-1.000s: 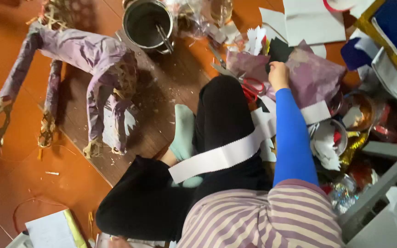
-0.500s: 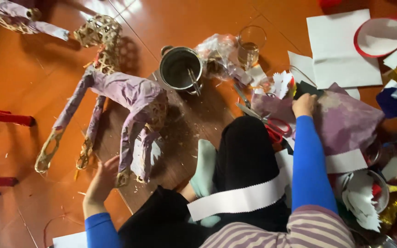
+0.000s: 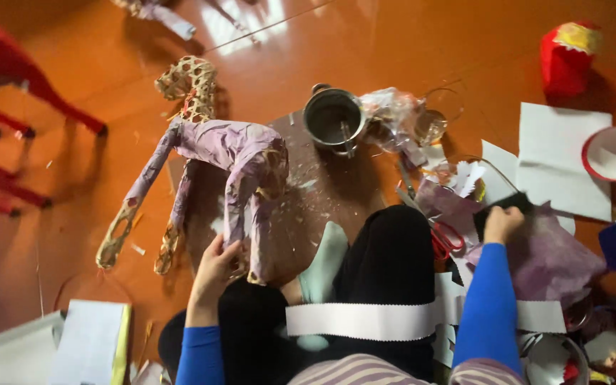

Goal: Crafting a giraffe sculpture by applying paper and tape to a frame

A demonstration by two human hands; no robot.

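Left hand (image 3: 212, 267): grip wrapped round a rear leg of the woven animal frame (image 3: 212, 160), which was partly covered in purple paper and stood on a brown board (image 3: 322, 189) on the orange floor (image 3: 393, 50). Right hand (image 3: 502, 222): grip pinched shut on a black sheet (image 3: 497, 210) above crumpled purple paper (image 3: 550, 260). Just beside, red-handled scissors (image 3: 445, 239). Farther off, a metal pot (image 3: 333, 120) at the board's far edge, white sheets (image 3: 561, 167) to the right.

red chair (image 3: 8, 85) cut off left, right hand's fingers (image 3: 497, 214) hidden
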